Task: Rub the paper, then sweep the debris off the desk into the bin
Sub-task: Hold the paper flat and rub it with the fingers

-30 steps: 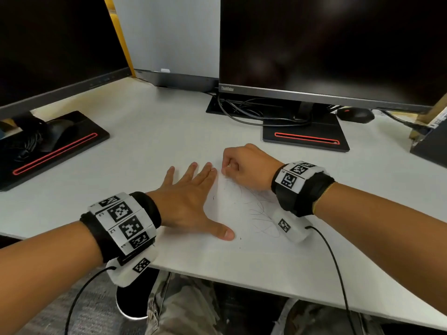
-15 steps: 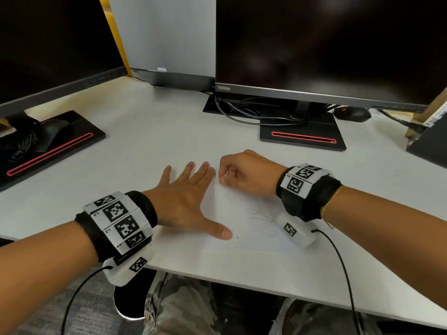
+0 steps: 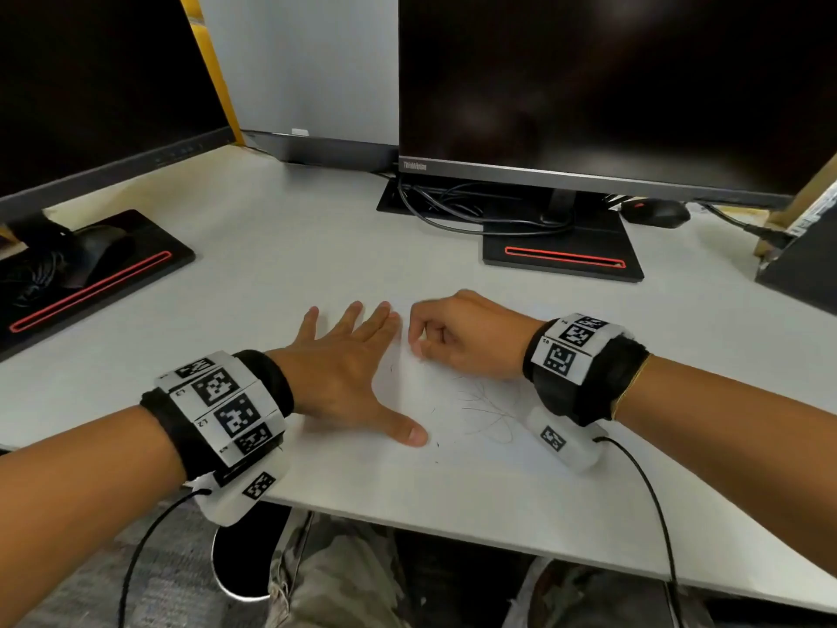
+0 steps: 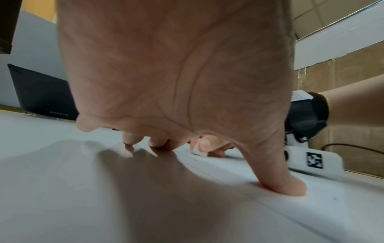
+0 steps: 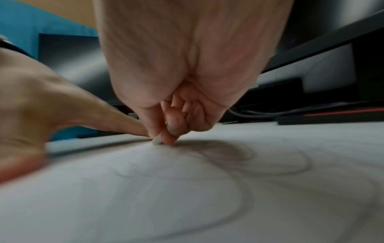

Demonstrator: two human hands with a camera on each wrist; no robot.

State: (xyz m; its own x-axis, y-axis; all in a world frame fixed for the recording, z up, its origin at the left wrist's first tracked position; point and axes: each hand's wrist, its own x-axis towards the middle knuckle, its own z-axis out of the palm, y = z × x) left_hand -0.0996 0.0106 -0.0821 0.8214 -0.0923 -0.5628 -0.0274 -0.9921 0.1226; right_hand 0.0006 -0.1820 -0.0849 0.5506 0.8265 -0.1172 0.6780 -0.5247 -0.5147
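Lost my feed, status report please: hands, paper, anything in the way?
Left hand flat, pressing paper. Right hand pinching white eraser on the paper. Pencil lines remain. Nothing in the way.

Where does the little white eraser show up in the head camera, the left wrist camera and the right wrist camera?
Head: hidden inside the right hand, just right of centre.
Left wrist: eraser right of centre, pinched against the paper.
Right wrist: its white tip left of centre, under the pinching fingers.
Shared landmark: the left hand, pressing flat on the paper just left of it.
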